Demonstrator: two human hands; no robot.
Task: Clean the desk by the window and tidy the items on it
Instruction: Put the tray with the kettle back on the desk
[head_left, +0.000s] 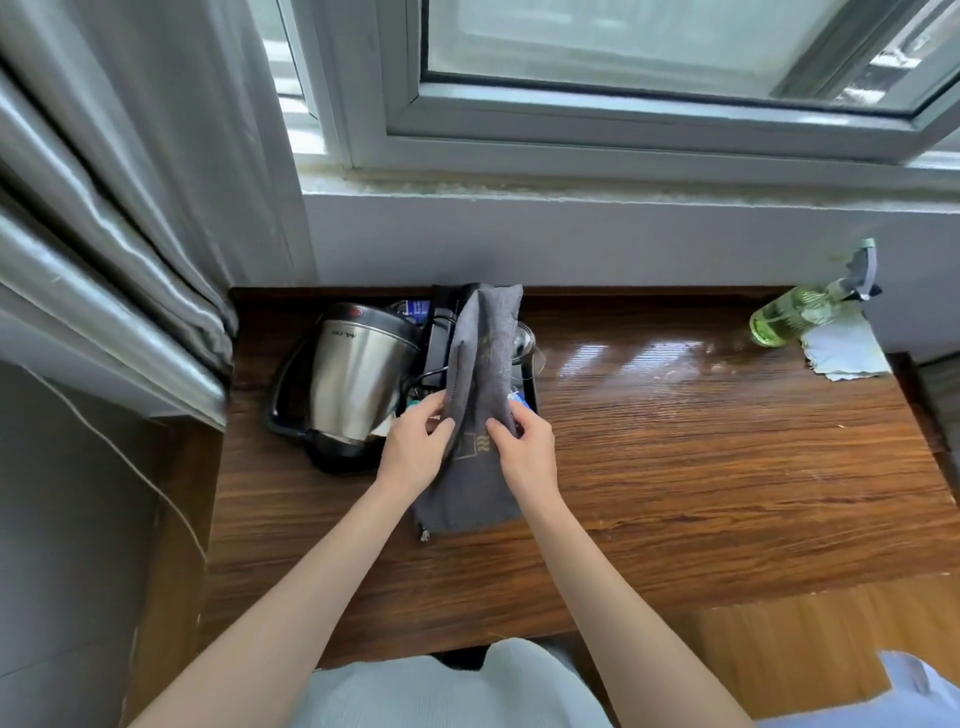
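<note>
Your left hand (421, 447) and right hand (524, 447) pinch the grey drawstring bag (480, 374) upright above the desk (701, 441), fingers clamped on its edges, probably to fold it beside the kettle (353, 369).

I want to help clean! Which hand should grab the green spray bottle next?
Probably the right hand: the green spray bottle lies at the desk's far right. Both hands grip the grey bag, so it must let go.

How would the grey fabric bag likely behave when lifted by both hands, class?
The grey fabric bag probably flops: it creases and sags between the left hand and right hand. It seems light, pinched only by fingertips. Its woven surface likely resists slipping.
</note>
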